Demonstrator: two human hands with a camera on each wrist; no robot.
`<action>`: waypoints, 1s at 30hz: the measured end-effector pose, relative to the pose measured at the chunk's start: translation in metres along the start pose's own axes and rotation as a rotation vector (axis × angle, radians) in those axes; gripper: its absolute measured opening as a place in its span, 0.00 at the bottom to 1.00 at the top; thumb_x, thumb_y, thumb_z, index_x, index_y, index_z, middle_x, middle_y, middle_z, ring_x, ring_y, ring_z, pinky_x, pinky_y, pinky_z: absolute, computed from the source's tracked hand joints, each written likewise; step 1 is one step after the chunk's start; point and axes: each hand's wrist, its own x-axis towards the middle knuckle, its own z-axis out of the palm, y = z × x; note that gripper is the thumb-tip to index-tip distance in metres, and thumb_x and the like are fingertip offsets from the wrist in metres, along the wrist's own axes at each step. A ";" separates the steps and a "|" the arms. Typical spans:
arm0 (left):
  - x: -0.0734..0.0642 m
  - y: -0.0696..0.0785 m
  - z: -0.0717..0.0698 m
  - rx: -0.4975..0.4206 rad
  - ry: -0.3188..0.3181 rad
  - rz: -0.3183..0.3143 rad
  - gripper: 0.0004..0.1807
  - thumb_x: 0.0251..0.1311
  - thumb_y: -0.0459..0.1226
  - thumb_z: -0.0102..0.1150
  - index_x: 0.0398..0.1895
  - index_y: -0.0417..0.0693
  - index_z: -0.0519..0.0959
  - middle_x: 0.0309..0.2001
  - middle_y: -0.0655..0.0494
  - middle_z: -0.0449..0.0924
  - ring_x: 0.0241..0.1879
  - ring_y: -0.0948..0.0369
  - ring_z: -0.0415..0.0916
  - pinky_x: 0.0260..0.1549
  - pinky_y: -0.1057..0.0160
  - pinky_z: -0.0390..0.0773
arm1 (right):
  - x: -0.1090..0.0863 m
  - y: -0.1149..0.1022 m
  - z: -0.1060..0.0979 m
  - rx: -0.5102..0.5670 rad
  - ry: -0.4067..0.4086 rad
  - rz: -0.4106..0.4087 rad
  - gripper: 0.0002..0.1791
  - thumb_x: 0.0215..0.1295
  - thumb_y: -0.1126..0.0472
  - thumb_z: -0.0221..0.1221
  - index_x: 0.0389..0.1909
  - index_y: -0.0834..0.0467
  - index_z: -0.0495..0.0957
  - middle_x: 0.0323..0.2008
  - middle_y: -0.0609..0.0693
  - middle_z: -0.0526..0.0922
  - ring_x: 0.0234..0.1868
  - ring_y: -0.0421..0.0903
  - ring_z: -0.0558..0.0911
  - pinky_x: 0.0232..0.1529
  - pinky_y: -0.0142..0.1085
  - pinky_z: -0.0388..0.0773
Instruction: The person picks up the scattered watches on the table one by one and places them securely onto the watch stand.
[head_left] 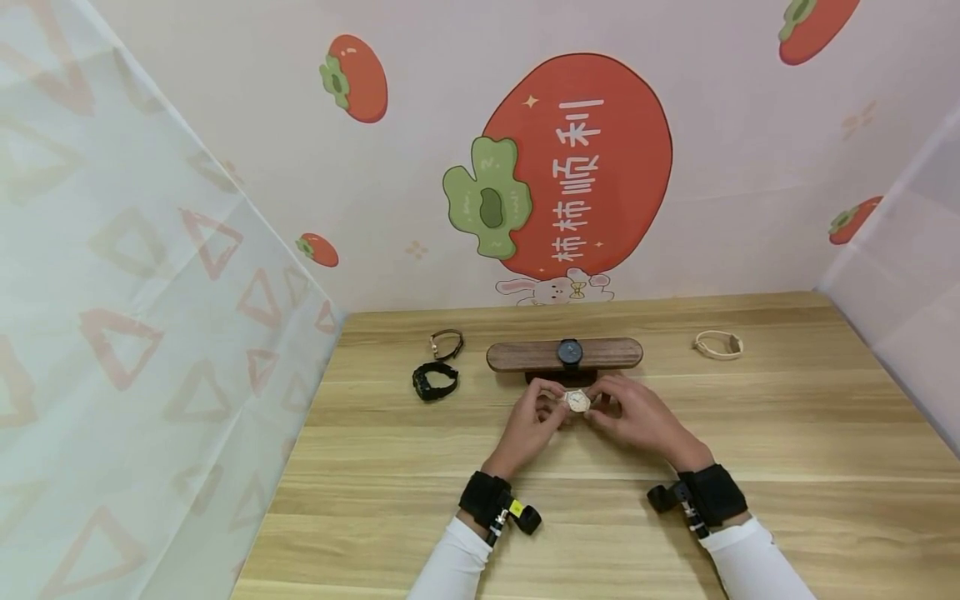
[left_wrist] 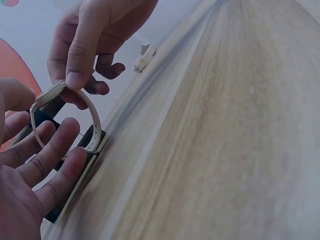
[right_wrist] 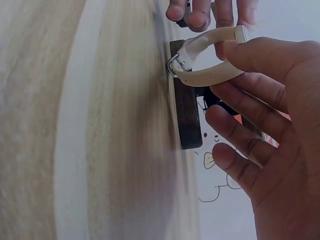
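- Head view: the watch [head_left: 577,402] is up between both hands, just in front of the stand [head_left: 517,357], its dial facing upward.
- The left hand [head_left: 528,427] pinches one side of it; the right hand [head_left: 643,417] pinches the other with its thumb and a finger, the rest loosely spread.
- Gripping from two sides probably steadies the case and leaves the dial uncovered, with the strap hanging free below.
- The stand's bar is raised on a foot, likely so a strap can pass round it; a dark watch [head_left: 570,352] sits near its middle.
- A thin watch [head_left: 461,346] and a black watch [head_left: 423,385] lie left of the stand, a pale watch [head_left: 735,343] to its right, perhaps to leave the front free for the hands.
- The held watch has a pale dial and a narrow cream strap [right_wrist: 205,77] with small holes, closed into a loop.
- Its metal buckle [right_wrist: 173,65] is at the loop's far end from the case; whether it touches the foot, I cannot tell.
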 end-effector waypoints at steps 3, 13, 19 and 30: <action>0.000 0.001 0.000 -0.009 -0.004 0.011 0.10 0.79 0.39 0.59 0.57 0.49 0.73 0.57 0.48 0.81 0.44 0.48 0.87 0.37 0.68 0.83 | 0.000 0.000 0.001 0.000 0.001 -0.004 0.10 0.65 0.59 0.75 0.45 0.48 0.86 0.40 0.44 0.85 0.39 0.42 0.80 0.39 0.37 0.80; 0.001 0.002 -0.001 0.000 0.015 0.021 0.11 0.81 0.39 0.57 0.60 0.50 0.75 0.65 0.51 0.77 0.46 0.50 0.86 0.40 0.64 0.87 | -0.002 -0.002 0.000 0.059 0.010 -0.009 0.11 0.66 0.62 0.73 0.45 0.47 0.85 0.38 0.41 0.83 0.36 0.40 0.79 0.36 0.33 0.76; 0.001 0.002 -0.001 -0.003 0.020 0.039 0.14 0.82 0.41 0.55 0.64 0.52 0.76 0.63 0.51 0.79 0.46 0.50 0.87 0.42 0.59 0.89 | -0.002 -0.003 0.000 0.066 0.023 -0.008 0.07 0.70 0.60 0.71 0.44 0.45 0.85 0.36 0.38 0.81 0.33 0.36 0.75 0.33 0.31 0.75; -0.001 0.001 -0.001 0.057 0.030 0.070 0.28 0.68 0.42 0.72 0.70 0.58 0.77 0.56 0.53 0.83 0.45 0.64 0.83 0.45 0.67 0.86 | -0.001 -0.005 0.004 0.049 0.048 -0.046 0.07 0.68 0.56 0.74 0.42 0.44 0.85 0.37 0.37 0.83 0.35 0.38 0.78 0.35 0.32 0.76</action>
